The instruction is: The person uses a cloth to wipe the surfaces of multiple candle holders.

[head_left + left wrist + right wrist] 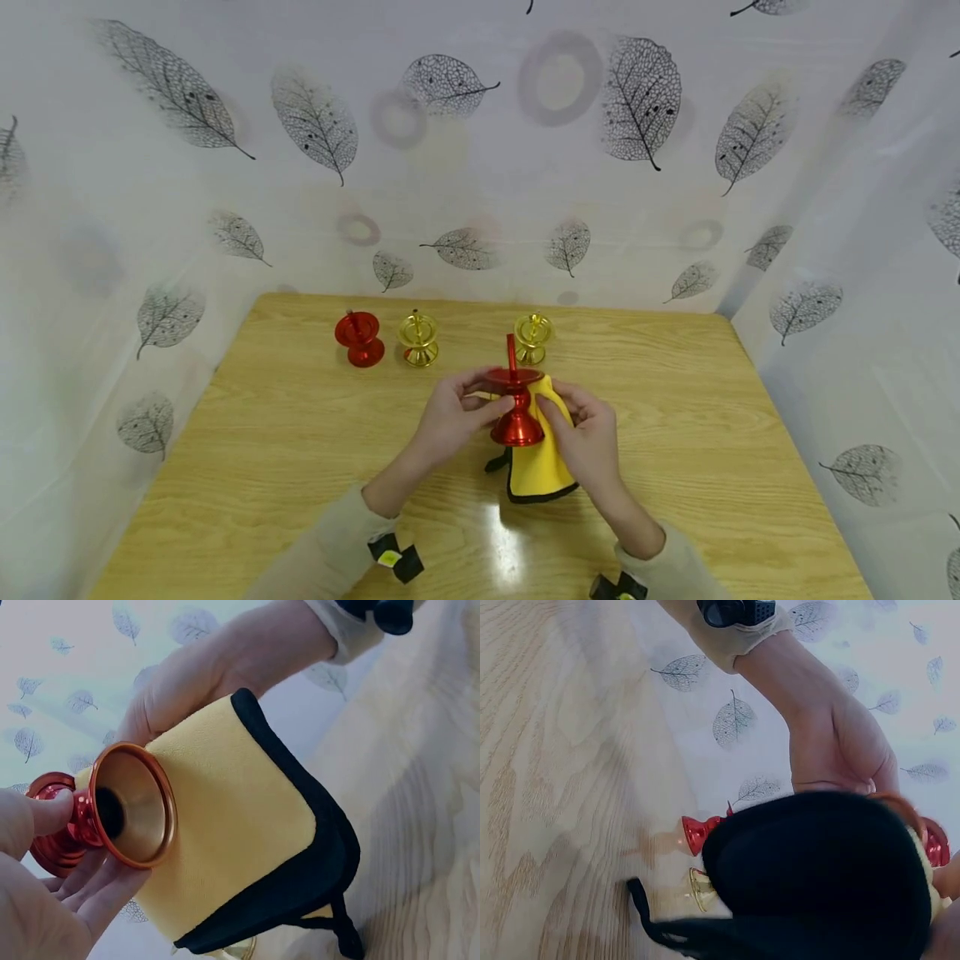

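In the head view, my left hand (450, 421) grips a shiny red candle holder (517, 427) by its narrow stem, thumb in front. The holder is upright above the table, its spike pointing up. My right hand (592, 437) pinches a yellow cloth (542, 471) with black edging against the holder's right side. From the left wrist view, the hollow underside of the holder's base (139, 806) shows, with the cloth (232, 817) hanging beside it. The cloth's dark side (817, 870) covers much of the right wrist view and hides part of the holder.
Toward the back of the wooden table (300, 450) stand another red candle holder (364, 352) and a gold one (420, 357) at left. A second gold candle holder (532, 333) stands behind my hands. A leaf-patterned sheet (465, 183) surrounds the table's back and sides.
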`<state>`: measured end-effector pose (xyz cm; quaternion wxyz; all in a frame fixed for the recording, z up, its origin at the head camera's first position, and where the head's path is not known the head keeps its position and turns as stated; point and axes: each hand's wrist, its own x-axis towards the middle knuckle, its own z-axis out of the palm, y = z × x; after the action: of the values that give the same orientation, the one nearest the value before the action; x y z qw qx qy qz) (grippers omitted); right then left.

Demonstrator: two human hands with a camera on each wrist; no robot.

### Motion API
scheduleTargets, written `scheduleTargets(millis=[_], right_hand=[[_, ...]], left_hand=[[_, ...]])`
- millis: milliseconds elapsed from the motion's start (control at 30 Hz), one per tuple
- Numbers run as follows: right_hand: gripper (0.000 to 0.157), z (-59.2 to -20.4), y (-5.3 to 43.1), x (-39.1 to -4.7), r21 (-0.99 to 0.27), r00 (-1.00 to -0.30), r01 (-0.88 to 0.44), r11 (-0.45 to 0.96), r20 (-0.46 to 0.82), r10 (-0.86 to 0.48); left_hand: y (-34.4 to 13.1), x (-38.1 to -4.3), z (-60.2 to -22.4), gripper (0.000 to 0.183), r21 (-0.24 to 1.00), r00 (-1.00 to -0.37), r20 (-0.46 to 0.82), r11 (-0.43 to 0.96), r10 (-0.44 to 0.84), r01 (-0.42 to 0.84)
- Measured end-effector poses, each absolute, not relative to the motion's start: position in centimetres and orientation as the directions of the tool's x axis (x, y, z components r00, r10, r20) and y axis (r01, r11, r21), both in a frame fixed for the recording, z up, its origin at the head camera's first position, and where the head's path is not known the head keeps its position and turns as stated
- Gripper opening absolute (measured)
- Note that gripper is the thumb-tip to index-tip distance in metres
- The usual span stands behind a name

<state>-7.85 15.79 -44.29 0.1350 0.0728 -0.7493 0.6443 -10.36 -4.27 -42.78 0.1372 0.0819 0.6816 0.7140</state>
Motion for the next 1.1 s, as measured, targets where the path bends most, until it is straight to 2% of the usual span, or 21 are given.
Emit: scheduleTargets(millis=[200,467,767,967,1100], right_hand=[[0.024,-44.4,15.3,-7.3,-0.898,-0.914,-0.381,0.222,0.402,0.056],[0.025,-44.3,15.1,-6.8,-0.87,-0.892,-0.424,0.251,0.449,0.047],[0.027,-44.1,15.6,-7.0,-0.872,-0.892,-0.445,0.202,0.451,-0.017],[0.028,-44.0,16.5,-7.2,-0.861,-0.89,-0.454,0.229,0.452,-0.065],[0.027,-43.9,17.3,-7.4,-0.848,-0.89,-0.454,0.274,0.448,-0.086]], left_hand=[[-4.0,-10.5,-43.3,0.058,0.995,-0.981,-0.009,0.095,0.193,0.01],[-3.8,-10.5,-43.5,0.056,0.99,-0.987,0.044,0.125,0.155,0.064],[-4.0,-10.9,-44.3,0.059,0.994,-0.99,0.011,0.104,0.138,0.025],[-4.5,-11.4,-45.2,0.063,0.997,-0.987,-0.036,0.076,0.156,-0.024],[-4.6,-11.5,-45.8,0.063,0.999,-0.989,0.007,0.047,0.15,0.014]])
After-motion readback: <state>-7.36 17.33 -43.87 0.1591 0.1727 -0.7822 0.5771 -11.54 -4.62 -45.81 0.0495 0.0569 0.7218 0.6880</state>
